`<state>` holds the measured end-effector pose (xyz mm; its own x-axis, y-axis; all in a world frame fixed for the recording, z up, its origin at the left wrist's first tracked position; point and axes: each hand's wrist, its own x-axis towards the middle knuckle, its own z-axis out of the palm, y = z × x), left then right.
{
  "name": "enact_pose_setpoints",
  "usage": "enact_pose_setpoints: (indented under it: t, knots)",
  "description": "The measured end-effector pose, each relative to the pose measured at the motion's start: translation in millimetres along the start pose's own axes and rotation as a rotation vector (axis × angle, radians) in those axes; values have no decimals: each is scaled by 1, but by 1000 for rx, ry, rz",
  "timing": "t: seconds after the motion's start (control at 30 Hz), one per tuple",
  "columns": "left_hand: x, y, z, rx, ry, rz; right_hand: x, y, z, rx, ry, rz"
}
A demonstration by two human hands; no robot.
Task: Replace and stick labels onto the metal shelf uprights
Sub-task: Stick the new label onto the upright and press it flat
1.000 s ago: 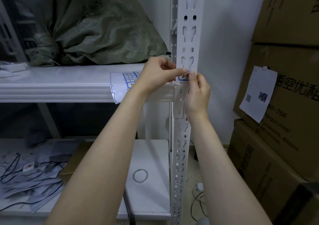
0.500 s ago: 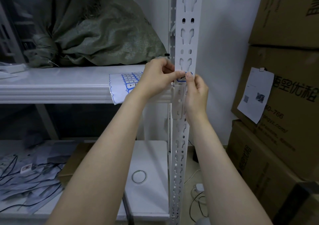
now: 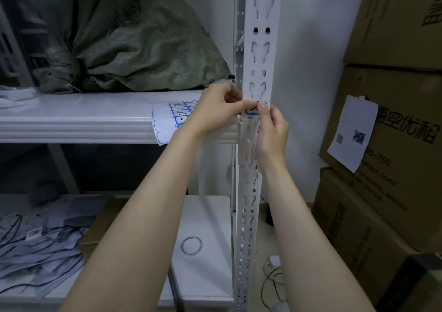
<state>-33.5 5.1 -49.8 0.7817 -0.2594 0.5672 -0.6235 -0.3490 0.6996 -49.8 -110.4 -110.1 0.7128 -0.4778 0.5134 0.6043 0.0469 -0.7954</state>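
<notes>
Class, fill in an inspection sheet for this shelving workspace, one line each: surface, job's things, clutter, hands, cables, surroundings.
Surface: white metal shelf, with two boards in view.
Job's things: a blue-edged label lies against the slotted upright at upper-board level; a label sheet hangs over the board's front edge beside it.
Clutter: a green sack sits on the upper board; papers and a white box with a ring on it lie on the lower board.
Hands: the left hand and right hand both pinch the label at the upright.
Cables: black cables run among the papers; a white plug with its cord lies on the floor.
Surroundings: white wall; stacked cardboard boxes on the right, one bearing a paper slip.
</notes>
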Motion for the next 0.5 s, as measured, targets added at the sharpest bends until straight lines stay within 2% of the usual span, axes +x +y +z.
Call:
enact_pose_setpoints:
  t: [0.2, 0.37, 0.5]
  knots:
    - [1, -1, 1, -40, 11, -18, -2, 2, -8, 84, -114, 0]
    - [0, -1, 1, -43, 4, -15, -2, 1, -4, 139, -81, 3]
    - [1, -1, 1, -56, 7, -15, -1, 2, -7, 72, -113, 5]
